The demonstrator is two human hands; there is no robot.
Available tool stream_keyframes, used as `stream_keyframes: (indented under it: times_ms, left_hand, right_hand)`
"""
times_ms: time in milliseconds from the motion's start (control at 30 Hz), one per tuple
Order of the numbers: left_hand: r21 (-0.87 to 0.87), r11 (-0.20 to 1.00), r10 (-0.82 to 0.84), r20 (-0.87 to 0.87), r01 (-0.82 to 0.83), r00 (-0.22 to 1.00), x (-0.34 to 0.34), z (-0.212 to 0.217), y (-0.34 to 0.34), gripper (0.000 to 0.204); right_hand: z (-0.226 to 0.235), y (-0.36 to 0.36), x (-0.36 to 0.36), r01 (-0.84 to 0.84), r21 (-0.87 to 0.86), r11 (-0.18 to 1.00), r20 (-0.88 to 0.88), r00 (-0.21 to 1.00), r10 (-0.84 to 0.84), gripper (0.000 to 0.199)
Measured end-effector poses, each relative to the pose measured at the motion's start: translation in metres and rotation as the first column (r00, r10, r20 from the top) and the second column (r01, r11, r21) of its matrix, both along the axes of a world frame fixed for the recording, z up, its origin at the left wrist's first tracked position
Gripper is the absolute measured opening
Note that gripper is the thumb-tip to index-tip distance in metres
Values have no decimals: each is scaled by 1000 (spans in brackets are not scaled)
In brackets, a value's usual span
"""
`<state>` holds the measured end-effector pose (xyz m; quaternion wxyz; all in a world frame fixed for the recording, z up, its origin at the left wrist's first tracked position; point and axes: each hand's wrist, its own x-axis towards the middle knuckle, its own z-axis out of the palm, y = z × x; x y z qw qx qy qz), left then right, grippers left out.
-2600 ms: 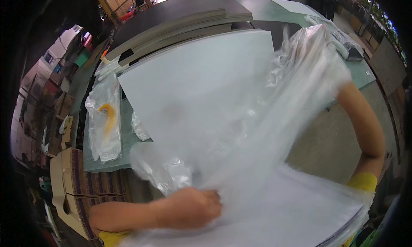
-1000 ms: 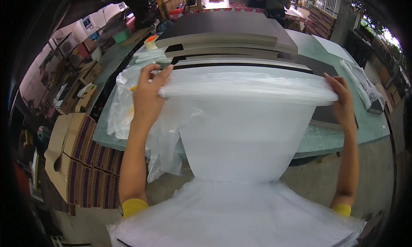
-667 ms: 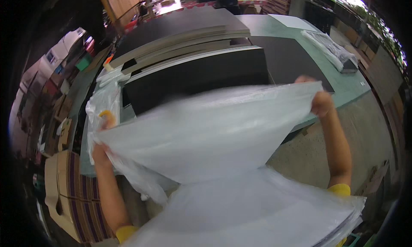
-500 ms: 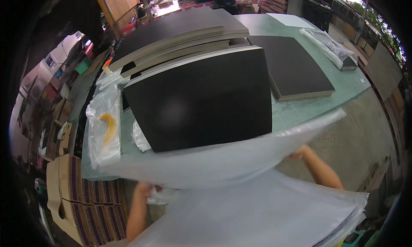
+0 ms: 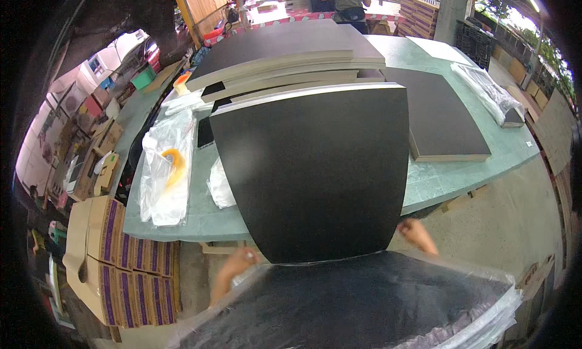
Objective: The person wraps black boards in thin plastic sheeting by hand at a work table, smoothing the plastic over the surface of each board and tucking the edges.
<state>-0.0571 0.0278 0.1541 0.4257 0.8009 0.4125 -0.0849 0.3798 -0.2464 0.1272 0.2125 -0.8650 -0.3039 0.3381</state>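
A large black panel (image 5: 315, 167) with a pale top edge stands tilted in front of me, leaning at the table's near side. Its lower end meets a clear plastic bag (image 5: 364, 300), and dark material shows through the film closest to me. My left hand (image 5: 237, 265) is beside the panel's lower left edge, fingers curled, with a bit of film below it. Near the lower right edge is my right hand (image 5: 418, 236), its fingers drawn together. What either hand grips is too small and blurred to make out.
Behind the panel, a stack of dark boards (image 5: 285, 46) lies on the green table (image 5: 436, 191); another dark board (image 5: 442, 116) is to its right. Plastic packets (image 5: 163, 191) lie at left, a wrapped piece (image 5: 488, 94) at far right. Cartons (image 5: 130, 270) stand on the floor. A person (image 5: 348, 0) is beyond.
The panel has come nearer and lower, and its lower end now meets the bag. The whitish film that stretched across the front has dropped away. Both hands have shifted closer to the panel's sides.
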Motion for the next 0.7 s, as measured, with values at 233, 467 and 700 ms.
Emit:
stream_keyframes:
  times_ms: [233,467,700]
  left_hand:
    - [-248,256,-522,778,934,350,55,197,-74,39]
    - [-397,698,-516,298,596,803,62,-5,-67,45]
    - [-381,743,-471,286,550,834,95,-18,-36,44]
  right_hand:
    - [206,12,-64,-206,967,-152,68,-368,927,45]
    - [48,14,-90,-777,401,486,-594,183,784,53]
    - [0,46,-79,-887,67,456,-621,321,715,67]
